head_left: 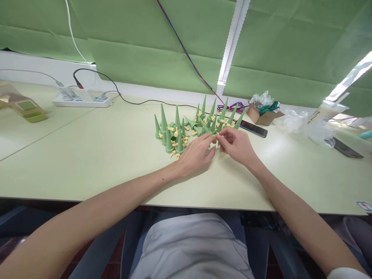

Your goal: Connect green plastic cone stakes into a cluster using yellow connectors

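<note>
My left hand [199, 153] and my right hand [236, 145] meet at the near side of a group of green plastic plant watering spikes [180, 142]. Both hands are closed, with their fingertips close together. A small yellow valve piece [216, 135] shows between the fingertips, pinched by my right thumb and finger. The curled fingers of my left hand hide what they grip. One tilted green spike [204, 126] lies right behind them; whether they touch it I cannot tell. Many spikes stand point up, others lie over, with yellow valves [176, 132] among them.
Behind the right hand lie a phone [251, 128] and a small cardboard box [264, 116] with plastic and green material. Farther right are plastic bags [315, 128] and another dark phone [347, 148]. A power strip [83, 101] with cables stands back left.
</note>
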The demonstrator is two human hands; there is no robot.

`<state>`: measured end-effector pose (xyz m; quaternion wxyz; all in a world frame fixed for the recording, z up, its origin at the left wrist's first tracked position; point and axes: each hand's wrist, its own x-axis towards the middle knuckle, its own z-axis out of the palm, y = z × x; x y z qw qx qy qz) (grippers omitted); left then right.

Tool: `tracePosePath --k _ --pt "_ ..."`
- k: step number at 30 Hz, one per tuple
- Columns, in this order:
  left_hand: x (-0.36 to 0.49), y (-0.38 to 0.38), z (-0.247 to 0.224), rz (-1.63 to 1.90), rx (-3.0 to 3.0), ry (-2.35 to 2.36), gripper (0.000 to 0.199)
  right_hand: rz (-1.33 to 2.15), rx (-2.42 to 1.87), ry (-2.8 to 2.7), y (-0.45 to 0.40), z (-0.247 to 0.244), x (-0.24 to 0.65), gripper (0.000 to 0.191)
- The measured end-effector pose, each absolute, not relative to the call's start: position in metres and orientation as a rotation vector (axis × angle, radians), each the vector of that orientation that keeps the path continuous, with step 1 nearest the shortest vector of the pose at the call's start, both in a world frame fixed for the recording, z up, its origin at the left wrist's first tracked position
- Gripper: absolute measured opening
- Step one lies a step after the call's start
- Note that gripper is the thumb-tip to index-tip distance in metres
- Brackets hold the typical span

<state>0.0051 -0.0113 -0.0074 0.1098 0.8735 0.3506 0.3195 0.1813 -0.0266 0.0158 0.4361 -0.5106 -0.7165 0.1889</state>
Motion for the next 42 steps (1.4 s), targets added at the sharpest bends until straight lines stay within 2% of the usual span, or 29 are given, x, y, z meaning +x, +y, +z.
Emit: tracePosePath --k 17,42 --pt "0.001 -0.009 -0.016 0.496 2.756 0.994 0.029 0.305 -1.246 -1.69 -0.022 0.006 0.181 0.025" --pt "0.004 -0.013 -0.008 0.716 2.57 1.03 0.022 0.335 -1.171 -1.663 -0.014 -0.002 0.183 0.029"
